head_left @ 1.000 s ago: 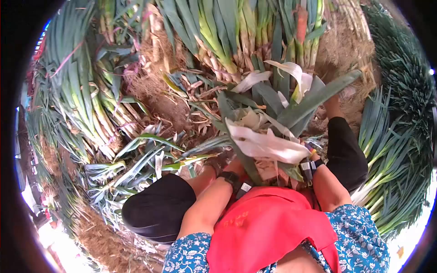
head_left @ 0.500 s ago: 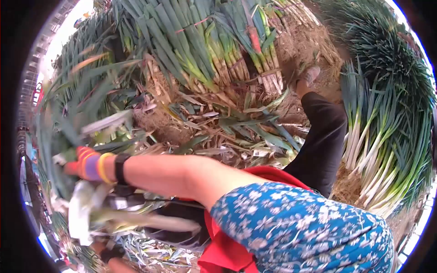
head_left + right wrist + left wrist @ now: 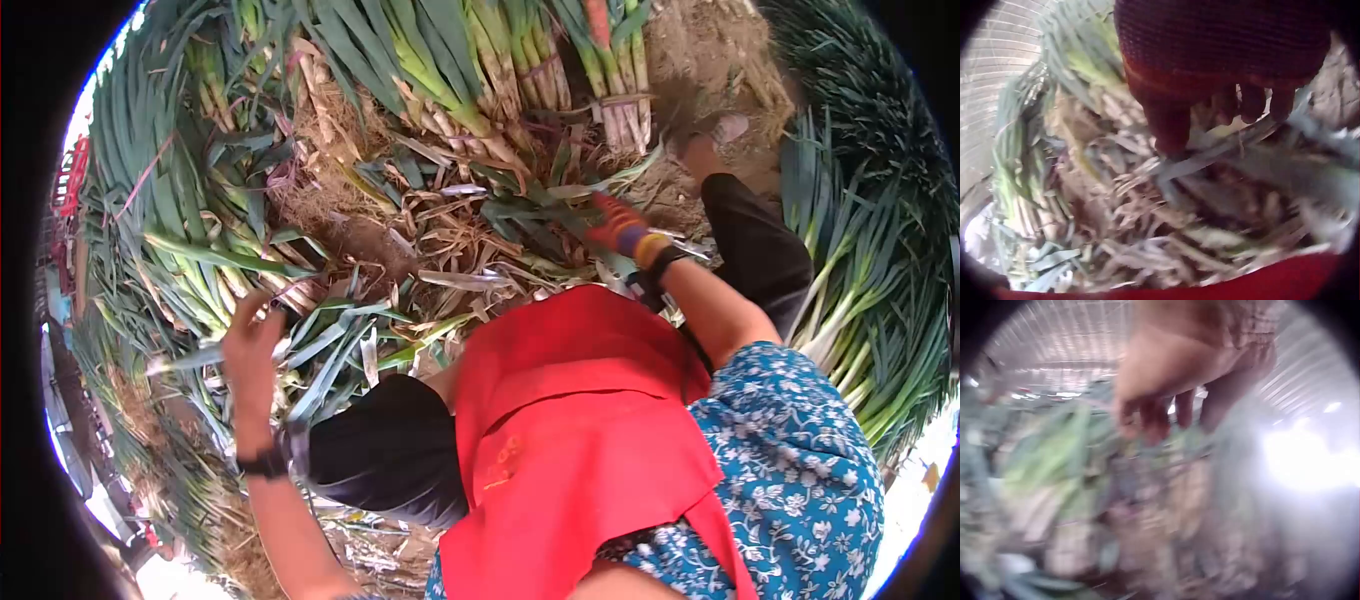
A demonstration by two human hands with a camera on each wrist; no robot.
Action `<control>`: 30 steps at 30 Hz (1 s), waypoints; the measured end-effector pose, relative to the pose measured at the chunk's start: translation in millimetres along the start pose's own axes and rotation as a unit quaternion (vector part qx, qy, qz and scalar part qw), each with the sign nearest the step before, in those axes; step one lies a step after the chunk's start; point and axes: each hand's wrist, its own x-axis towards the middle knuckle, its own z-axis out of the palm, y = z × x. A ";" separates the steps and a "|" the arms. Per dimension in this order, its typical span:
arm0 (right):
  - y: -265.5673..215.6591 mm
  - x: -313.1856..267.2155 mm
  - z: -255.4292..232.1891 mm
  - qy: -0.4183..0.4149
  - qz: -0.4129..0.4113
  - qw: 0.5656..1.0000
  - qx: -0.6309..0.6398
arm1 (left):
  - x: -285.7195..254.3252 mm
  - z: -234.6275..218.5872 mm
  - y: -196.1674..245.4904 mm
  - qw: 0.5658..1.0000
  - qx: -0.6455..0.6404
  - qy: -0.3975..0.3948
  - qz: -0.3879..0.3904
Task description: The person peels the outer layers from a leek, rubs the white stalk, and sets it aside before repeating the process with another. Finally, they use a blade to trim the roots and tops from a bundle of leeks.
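Observation:
The bare left hand (image 3: 250,345) hovers over cut leek leaves at the left, fingers apart and loosely bent; a leaf (image 3: 190,360) passes by it, contact unclear. In the blurred left wrist view the hand (image 3: 1179,381) hangs with nothing visible in its fingers. The right hand (image 3: 625,232), in a red, purple and yellow glove, reaches into the loose leaves (image 3: 540,215) in front of the red apron. Seen from the right wrist, that hand (image 3: 1210,69) points its spread fingers down over a green leaf (image 3: 1216,153); whether they touch is unclear.
Tied leek bundles (image 3: 440,70) stand behind the litter of dry leaves (image 3: 450,235). More bundles (image 3: 180,200) lie at the left, with leeks (image 3: 850,260) at the right. Both knees, in dark trousers (image 3: 385,450), flank the apron (image 3: 590,400).
Both hands carried large leaves and pale peelings, first before the apron, then far left. That bunch is out of the hands; the right hand has swung back right, the left has moved up.

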 end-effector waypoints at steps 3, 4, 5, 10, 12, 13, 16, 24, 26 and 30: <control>53.6 -2.6 -18.6 -0.019 -0.007 0.999 0.040 | 102.9 99.7 -11.9 0.990 0.021 -0.119 0.069; 44.5 -9.2 -45.1 -0.051 0.061 0.997 0.010 | 130.4 139.9 -14.4 0.988 0.037 -0.139 0.051; 44.8 -10.9 -60.1 -0.085 0.128 0.988 -0.024 | 152.5 179.7 -24.6 0.991 0.037 -0.126 0.041; 81.3 -9.8 -37.6 -0.151 0.175 0.973 -0.028 | 206.0 307.9 -59.0 0.990 0.031 -0.120 -0.075; 90.6 -4.2 -19.8 -0.198 0.185 0.962 -0.026 | 226.8 332.8 -92.6 0.996 0.048 -0.075 0.014; 94.2 -3.2 -4.8 -0.234 0.190 0.953 -0.020 | 229.6 340.3 -101.7 0.995 0.050 -0.081 0.007; 55.1 -14.8 24.2 -0.290 0.159 0.940 -0.078 | 220.3 377.5 -136.8 0.978 0.007 -0.188 -0.089; -35.1 -10.7 111.3 -0.199 0.038 0.979 0.029 | 28.0 443.1 -28.6 0.959 0.048 -0.248 -0.129; -27.3 -9.7 169.4 -0.018 -0.255 0.966 -0.041 | 25.2 435.0 -20.7 0.794 -0.487 -0.271 -0.244; -87.2 7.1 107.1 -0.097 -0.357 0.921 0.125 | 25.5 371.1 -3.4 0.793 -0.517 -0.197 -0.257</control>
